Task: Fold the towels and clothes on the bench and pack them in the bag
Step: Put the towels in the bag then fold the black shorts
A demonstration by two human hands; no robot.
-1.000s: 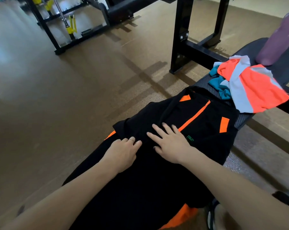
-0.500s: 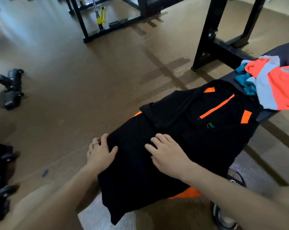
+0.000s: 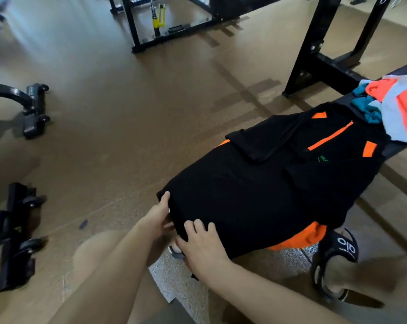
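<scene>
A black shirt point(image 3: 268, 195) with orange stripes lies spread along the black bench point(image 3: 390, 148), its sleeve folded in over the chest. My left hand point(image 3: 158, 216) pinches the near left corner of the hem, thumb on top and fingers underneath. My right hand point(image 3: 204, 246) grips the near hem beside it, fingers curled over the fabric edge. Beyond the shirt an orange-and-grey garment point(image 3: 401, 113) lies crumpled on a teal cloth point(image 3: 368, 108). No bag is in view.
A black rack frame point(image 3: 314, 54) stands behind the bench. Black wheeled equipment point(image 3: 17, 230) and a curved black base point(image 3: 34, 108) sit on the brown floor at the left. My foot in a black sandal point(image 3: 338, 249) is under the bench's near right side.
Both hands slid from the shirt's middle down to its near hem and took hold of it. The view shifted left and down.
</scene>
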